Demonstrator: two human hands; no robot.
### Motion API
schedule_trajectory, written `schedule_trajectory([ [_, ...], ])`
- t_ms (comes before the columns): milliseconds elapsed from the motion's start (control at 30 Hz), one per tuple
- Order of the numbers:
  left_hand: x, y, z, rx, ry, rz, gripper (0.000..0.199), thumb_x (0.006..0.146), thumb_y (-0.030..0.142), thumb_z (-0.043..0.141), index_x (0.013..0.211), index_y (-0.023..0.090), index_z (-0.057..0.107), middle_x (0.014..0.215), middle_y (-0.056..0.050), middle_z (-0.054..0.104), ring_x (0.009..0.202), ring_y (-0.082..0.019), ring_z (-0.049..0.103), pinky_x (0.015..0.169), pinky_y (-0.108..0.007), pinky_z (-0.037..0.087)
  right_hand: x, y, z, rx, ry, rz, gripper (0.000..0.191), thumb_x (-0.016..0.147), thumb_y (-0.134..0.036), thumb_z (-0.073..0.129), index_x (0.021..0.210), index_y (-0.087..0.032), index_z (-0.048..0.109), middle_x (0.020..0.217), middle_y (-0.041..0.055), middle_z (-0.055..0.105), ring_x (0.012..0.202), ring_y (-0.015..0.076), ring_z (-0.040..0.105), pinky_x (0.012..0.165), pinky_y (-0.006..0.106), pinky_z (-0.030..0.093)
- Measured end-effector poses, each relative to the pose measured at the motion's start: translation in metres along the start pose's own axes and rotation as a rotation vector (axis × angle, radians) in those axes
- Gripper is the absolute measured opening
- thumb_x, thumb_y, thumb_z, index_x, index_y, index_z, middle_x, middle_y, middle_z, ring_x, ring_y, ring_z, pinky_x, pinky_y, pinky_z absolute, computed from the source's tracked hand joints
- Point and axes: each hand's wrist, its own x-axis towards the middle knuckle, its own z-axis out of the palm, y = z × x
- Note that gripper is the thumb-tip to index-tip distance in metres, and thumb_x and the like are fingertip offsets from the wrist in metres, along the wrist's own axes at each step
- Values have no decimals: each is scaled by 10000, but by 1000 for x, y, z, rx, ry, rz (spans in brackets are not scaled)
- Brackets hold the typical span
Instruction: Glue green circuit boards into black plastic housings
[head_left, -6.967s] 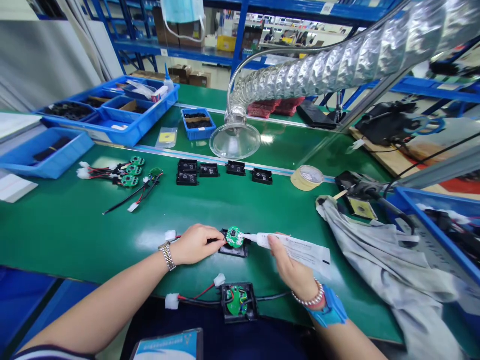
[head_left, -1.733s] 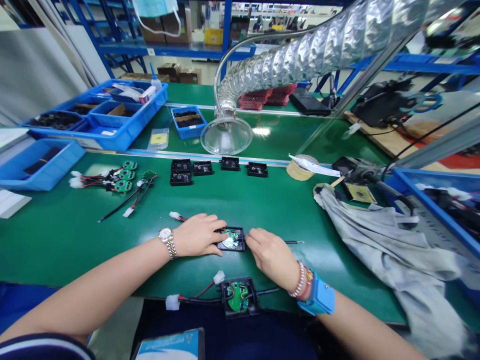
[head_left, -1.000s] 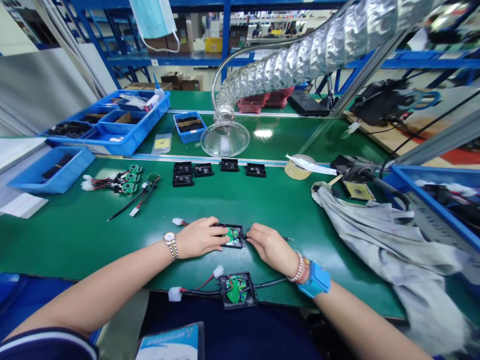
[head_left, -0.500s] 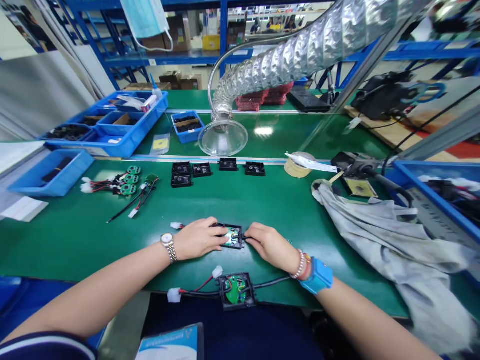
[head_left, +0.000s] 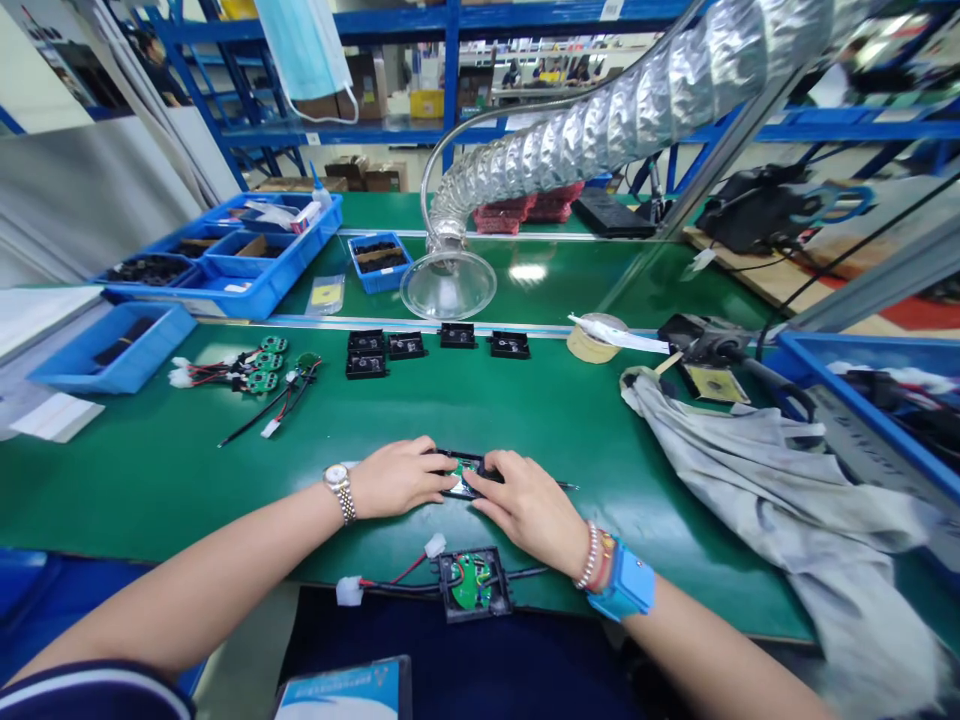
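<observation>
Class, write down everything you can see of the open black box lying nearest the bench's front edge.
The open black plastic housing lies flat on the green bench mat, close to its front edge, with no lid on it. It is squarish, and a green circuit board sits inside among coloured wires. A black cable leaves its right side; from its left, black and red wires run to white connectors.

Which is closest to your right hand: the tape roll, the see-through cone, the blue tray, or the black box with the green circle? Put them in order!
From the right hand, nearest first:
1. Black box with green board: just below, at the bench's front edge.
2. Tape roll: ahead, rightward.
3. Clear hood: farther ahead.
4. Blue tray: far left.
</observation>
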Motion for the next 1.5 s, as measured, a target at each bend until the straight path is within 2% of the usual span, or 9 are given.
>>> schedule_trajectory([
  [167,3,-3,-6,-56,-15,13,214,862,320,458,1005,230,589,1149,-31,542,891,-189,469,755,-312,426,9,-11,-1,-131,-59,-37,192,824,-271,533,972,-165,592,907,82,510,778,184,461,637,307,380],
  [267,0,1,-13,-110,21,-23,246,790,306,566,1027,242,569,1207,-32,493,964,-208,466,814,-343,423,10,-13,1,-130,-42,-52,172,818,-222,537,963,-146,589,967,88,530,795,187,458,655,313,401],
  [400,-14,9,-13,-231,178,-239,400,727,168,587,1109,186,471,1226,-80,451,1096,-213,417,917,-352,388,7,-10,8,-6,24,-91,192,835,-183,509,1007,-135,581,1014,81,556,815,179,459,736,319,430],
  [533,-21,12,-4,-275,220,-512,210,787,144,475,995,166,487,978,-65,561,916,-187,521,814,-335,447,5,-6,14,92,71,-101,192,856,-178,474,1003,-143,592,969,68,597,826,181,462,759,321,440],
  [633,-19,11,0,-270,187,-574,115,827,169,433,896,178,524,908,-41,572,837,-169,547,762,-304,458,5,-6,15,100,58,-97,178,849,-183,490,981,-150,604,946,60,616,821,181,473,739,314,449],
  [833,-12,9,-6,-229,134,-581,205,866,236,392,828,184,587,954,-31,560,810,-140,563,763,-256,451,6,-8,13,75,42,-76,172,847,-185,499,981,-159,604,925,54,625,799,161,496,731,298,456],
  [1067,0,12,-25,24,-30,-530,212,855,216,394,811,177,598,1021,-54,515,651,-140,567,577,-273,451,6,-7,11,96,36,-85,170,848,-181,494,972,-165,609,937,53,622,816,163,502,754,309,457],
  [1267,-4,18,-16,142,41,-404,241,850,147,355,829,185,592,1131,-60,480,623,-111,552,529,-242,435,6,-7,13,118,33,-82,170,844,-160,487,971,-145,600,938,61,606,824,179,483,765,323,444],
  [1500,-16,3,6,-70,201,-371,236,873,241,382,838,190,610,1053,-52,494,679,-98,537,598,-224,442,13,-15,7,61,-26,-46,340,824,-105,470,1162,-129,499,880,78,550,748,179,447,715,329,428],
])
